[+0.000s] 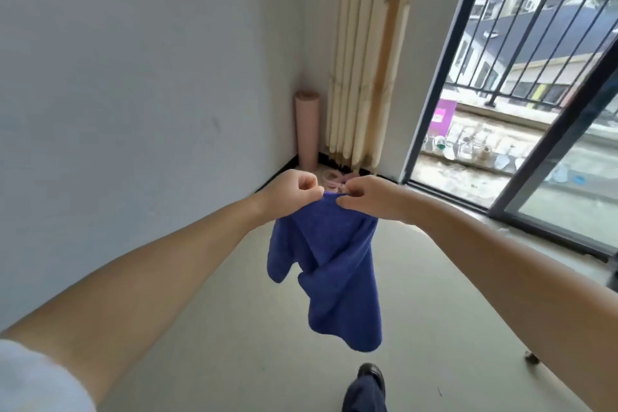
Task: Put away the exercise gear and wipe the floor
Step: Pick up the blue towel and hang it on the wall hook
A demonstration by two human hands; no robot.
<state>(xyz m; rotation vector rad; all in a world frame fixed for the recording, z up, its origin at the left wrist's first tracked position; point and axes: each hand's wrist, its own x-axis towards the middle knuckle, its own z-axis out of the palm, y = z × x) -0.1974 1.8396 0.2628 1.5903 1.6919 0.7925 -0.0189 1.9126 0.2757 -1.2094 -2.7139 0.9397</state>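
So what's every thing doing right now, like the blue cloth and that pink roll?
Blue cloth: hanging in the air, not touching the floor.
Left hand: pinching the cloth's top edge.
Right hand: pinching the same edge.
Pink rolled mat: rolled up, upright in the corner.
Curtain: gathered beside the window.

The pink items point(335, 178) on the floor in the far corner are partly hidden behind the two hands and too blurred to identify. The blue cloth point(329, 264) covers the floor behind it. A dark shoe point(370, 375) and trouser leg are cut off by the bottom edge. The curtain point(366, 53) runs out past the top edge.
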